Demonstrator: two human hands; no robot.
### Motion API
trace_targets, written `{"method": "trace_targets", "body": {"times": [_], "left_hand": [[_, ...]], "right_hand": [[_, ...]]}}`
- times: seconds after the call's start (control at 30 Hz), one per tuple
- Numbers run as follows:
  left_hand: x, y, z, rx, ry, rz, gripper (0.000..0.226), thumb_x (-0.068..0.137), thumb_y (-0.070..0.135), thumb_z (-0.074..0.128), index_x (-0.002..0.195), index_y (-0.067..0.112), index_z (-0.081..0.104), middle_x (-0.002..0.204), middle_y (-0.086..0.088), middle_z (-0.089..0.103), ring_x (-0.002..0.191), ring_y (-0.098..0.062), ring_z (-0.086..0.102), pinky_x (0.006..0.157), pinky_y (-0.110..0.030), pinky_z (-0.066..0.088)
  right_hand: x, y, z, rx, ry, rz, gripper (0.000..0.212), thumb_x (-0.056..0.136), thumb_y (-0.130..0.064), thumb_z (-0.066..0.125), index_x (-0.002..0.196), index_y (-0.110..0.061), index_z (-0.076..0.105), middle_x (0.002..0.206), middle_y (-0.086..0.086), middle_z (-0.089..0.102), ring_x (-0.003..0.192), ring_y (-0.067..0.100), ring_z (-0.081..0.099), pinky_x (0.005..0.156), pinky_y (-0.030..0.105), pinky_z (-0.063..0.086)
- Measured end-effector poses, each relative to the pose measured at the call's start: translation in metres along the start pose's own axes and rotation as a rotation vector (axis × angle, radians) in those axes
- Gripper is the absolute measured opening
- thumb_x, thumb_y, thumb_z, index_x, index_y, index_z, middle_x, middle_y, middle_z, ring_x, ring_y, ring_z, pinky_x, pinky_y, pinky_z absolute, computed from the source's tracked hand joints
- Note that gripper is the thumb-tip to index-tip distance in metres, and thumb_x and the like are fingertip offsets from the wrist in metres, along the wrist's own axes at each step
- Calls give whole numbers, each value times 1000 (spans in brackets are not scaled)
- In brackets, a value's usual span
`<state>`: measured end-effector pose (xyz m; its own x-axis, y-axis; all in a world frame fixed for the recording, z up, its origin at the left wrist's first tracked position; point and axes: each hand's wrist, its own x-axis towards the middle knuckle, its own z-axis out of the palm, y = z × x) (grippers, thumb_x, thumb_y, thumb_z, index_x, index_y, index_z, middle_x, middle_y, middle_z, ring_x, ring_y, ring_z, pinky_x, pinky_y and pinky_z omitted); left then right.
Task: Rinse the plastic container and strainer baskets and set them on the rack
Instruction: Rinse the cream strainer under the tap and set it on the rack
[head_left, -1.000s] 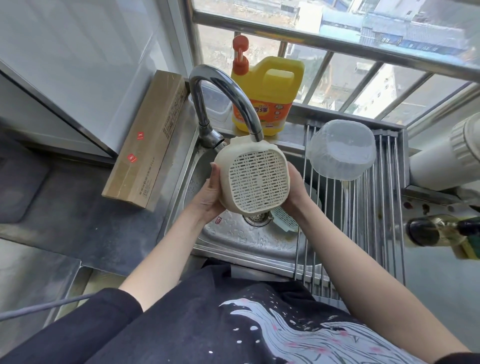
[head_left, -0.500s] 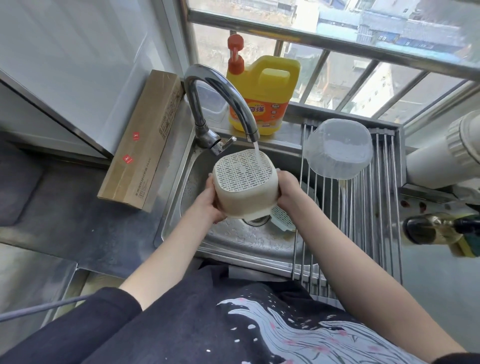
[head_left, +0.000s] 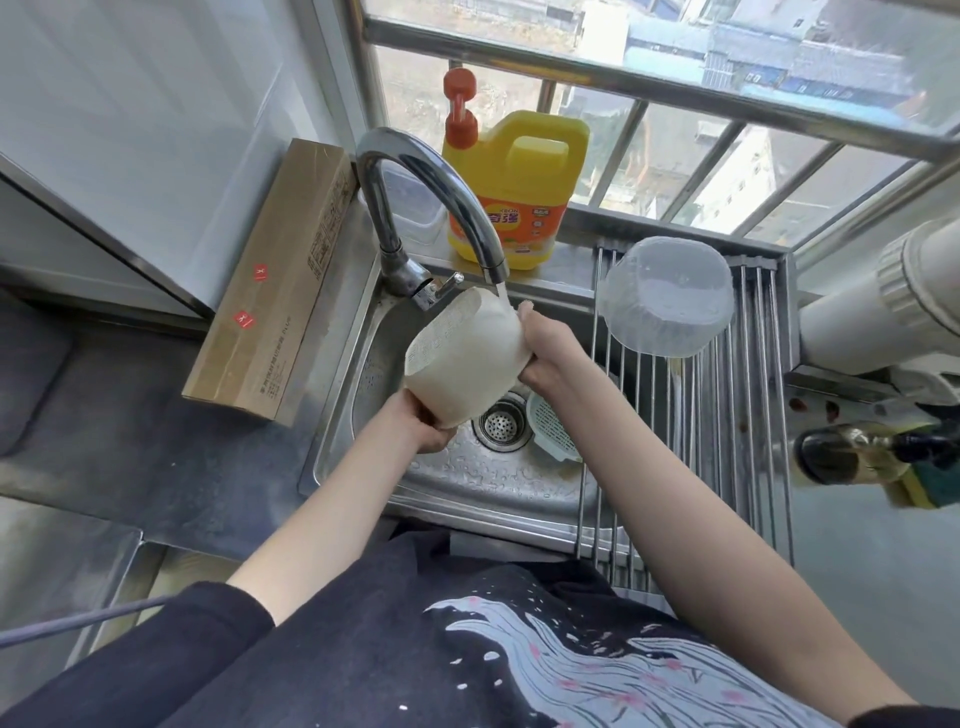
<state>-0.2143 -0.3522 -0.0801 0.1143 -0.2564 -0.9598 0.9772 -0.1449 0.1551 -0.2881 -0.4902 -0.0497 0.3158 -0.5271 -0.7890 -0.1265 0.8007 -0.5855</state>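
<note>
I hold a cream strainer basket (head_left: 467, 358) over the sink (head_left: 467, 478), tilted with its perforated bottom facing left. Water from the chrome tap (head_left: 431, 197) runs onto its upper right side. My left hand (head_left: 423, 423) grips its lower edge and my right hand (head_left: 548, 348) grips its right rim. A pale green strainer basket (head_left: 553, 426) lies in the sink beside the drain (head_left: 501, 423). The clear plastic container (head_left: 667, 296) rests upside down on the metal roll-up rack (head_left: 727, 441) at the sink's right.
A yellow detergent jug (head_left: 514, 192) with a red pump stands on the ledge behind the tap. A long cardboard box (head_left: 275, 280) lies left of the sink. A white pipe (head_left: 893, 312) and a dark bottle (head_left: 878, 457) sit right of the rack.
I have turned the cream basket so that its perforated bottom swung from facing me, then up, to the left. My left hand dropped to its lower edge. Water now runs onto its side.
</note>
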Motion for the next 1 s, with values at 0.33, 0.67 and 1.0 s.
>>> {"method": "trace_targets", "body": {"times": [0.33, 0.67, 1.0], "left_hand": [[-7, 18, -5, 319, -457, 488, 66, 85, 69, 39, 120, 19, 64, 123, -14, 62, 122, -28, 51, 107, -43, 36], [-12, 18, -3, 493, -675, 578, 92, 48, 71, 73, 121, 14, 64, 131, -20, 57, 127, -28, 49, 111, -44, 34], [-17, 29, 9, 576, -579, 532, 41, 86, 42, 58, 115, 14, 63, 99, 0, 72, 90, -15, 66, 73, -32, 55]], "right_hand": [[5, 17, -58, -266, -82, -145, 49, 93, -57, 44, 107, -18, 71, 99, 4, 75, 101, 23, 67, 91, 38, 51], [4, 8, -53, -61, -166, -167, 43, 94, -35, 59, 125, -5, 60, 122, 19, 62, 104, 30, 61, 92, 43, 49], [-7, 9, -58, -1, -33, 273, 34, 99, -27, 46, 72, -10, 59, 88, 4, 67, 84, 24, 67, 76, 45, 56]]}}
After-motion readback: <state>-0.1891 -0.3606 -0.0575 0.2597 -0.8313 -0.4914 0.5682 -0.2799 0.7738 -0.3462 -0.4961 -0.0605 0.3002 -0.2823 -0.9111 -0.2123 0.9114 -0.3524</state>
